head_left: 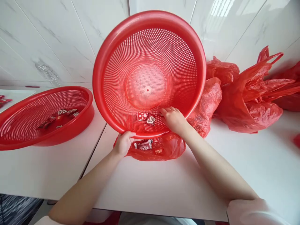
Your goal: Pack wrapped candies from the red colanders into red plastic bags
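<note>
A large red mesh basket (150, 43) is tilted on its side, its mouth facing me. My left hand (123, 144) grips its lower rim, the thumb lying over the edge. Inside the basket, my right hand (173, 120) has its fingers curled at the lower wall, with part of a small wrapped candy (161, 114) showing by the fingertips. Just left of those fingers lie a red dotted packet (142, 116) and a heart-marked packet (150, 119). Under the rim, a red plastic bag (172, 150) lies open with several packets (143, 145) in it.
To the left stands a second red basket (77, 128) holding several packets (61, 117). Filled red bags (248, 103) crowd the right side by the tiled wall. A clear plastic bottle (48, 73) is at the back left, near a white tray (18, 95). A seam splits the white table (150, 184).
</note>
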`<state>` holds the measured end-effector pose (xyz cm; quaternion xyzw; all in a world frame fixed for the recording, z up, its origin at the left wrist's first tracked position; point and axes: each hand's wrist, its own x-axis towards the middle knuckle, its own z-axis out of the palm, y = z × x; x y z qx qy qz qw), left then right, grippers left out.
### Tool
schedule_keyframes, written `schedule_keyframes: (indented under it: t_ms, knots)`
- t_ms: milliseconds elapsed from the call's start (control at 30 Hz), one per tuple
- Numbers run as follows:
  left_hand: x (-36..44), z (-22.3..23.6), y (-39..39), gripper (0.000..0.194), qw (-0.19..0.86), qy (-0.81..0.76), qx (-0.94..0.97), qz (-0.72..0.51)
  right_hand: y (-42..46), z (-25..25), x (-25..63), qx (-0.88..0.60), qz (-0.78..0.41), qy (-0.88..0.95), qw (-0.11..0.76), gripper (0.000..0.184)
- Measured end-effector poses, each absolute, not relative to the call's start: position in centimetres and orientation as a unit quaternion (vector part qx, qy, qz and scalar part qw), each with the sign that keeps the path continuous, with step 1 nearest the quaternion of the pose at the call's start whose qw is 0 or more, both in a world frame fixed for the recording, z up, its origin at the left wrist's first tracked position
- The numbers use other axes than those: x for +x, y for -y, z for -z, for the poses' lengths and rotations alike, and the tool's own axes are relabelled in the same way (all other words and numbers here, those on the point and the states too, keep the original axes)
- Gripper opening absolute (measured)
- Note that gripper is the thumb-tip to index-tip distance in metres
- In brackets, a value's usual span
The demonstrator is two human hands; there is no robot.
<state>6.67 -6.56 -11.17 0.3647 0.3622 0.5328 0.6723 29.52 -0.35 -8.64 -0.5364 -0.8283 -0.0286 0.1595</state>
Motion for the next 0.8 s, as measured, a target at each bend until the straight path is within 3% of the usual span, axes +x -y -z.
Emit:
schedule_keyframes:
  t_ms: [100, 300, 467, 600, 800]
  knots:
    - [6.8, 11.0, 6.6, 0.046, 0.682, -0.364, 0.354, -0.527, 0.3, 8.6, 29.7, -0.511, -0.039, 0.839, 0.186, 0.028]
    - [6.3, 10.4, 6.1, 0.045, 0.664, -0.358, 0.358, -0.551, 0.8, 7.2, 29.9, -0.431, -0.244, 0.797, 0.345, 0.045]
    - [6.0, 10.2, 5.8, 0.039, 0.669, -0.346, 0.352, -0.556, 1.7, 6.3, 30.0, -0.414, -0.325, 0.764, 0.374, 0.046]
    - [6.0, 10.1, 5.8, 0.036, 0.66, -0.343, 0.358, -0.564, 2.4, 5.3, 30.0, -0.391, -0.329, 0.777, 0.368, 0.041]
    - [5.9, 10.5, 5.4, 0.037, 0.646, -0.35, 0.356, -0.578, 3.8, 4.2, 29.7, -0.279, -0.337, 0.875, 0.207, 0.029]
